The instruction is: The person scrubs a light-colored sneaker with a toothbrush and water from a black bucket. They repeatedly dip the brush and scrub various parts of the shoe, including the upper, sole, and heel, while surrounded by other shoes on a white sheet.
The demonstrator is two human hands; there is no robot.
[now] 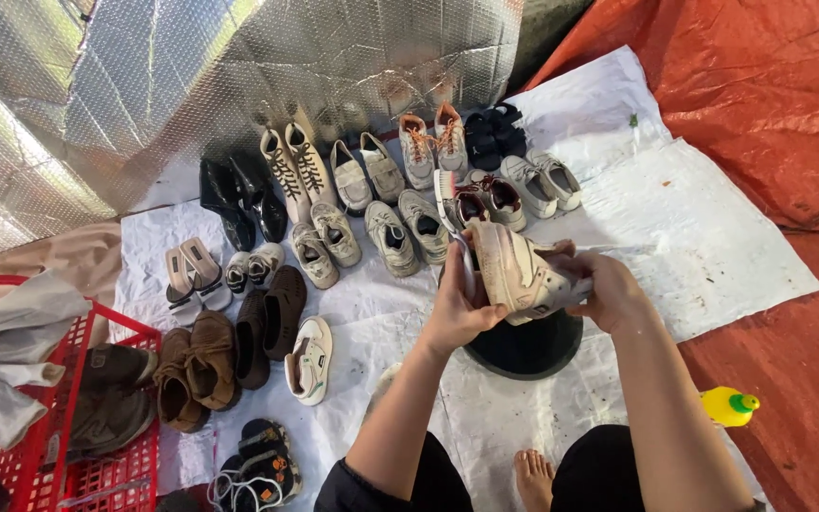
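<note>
My right hand point(610, 289) grips a worn white sneaker point(516, 270) from its heel side, holding it sole-out above a black basin point(529, 348). My left hand point(459, 301) rests against the sneaker's near side and holds a brush point(448, 201) with a pale handle and reddish bristles, which sticks up past the shoe. Both forearms reach in from the bottom of the view. My bare foot point(533, 477) shows between my knees.
Several pairs of shoes lie in rows on a white sheet point(684, 228): black boots point(242, 199), brown shoes point(199, 365), grey sneakers point(408, 228). A red crate point(97, 465) with boots and cloth stands at left. A yellow bottle point(729, 406) lies on the orange tarp point(779, 95). Silver foil hangs behind.
</note>
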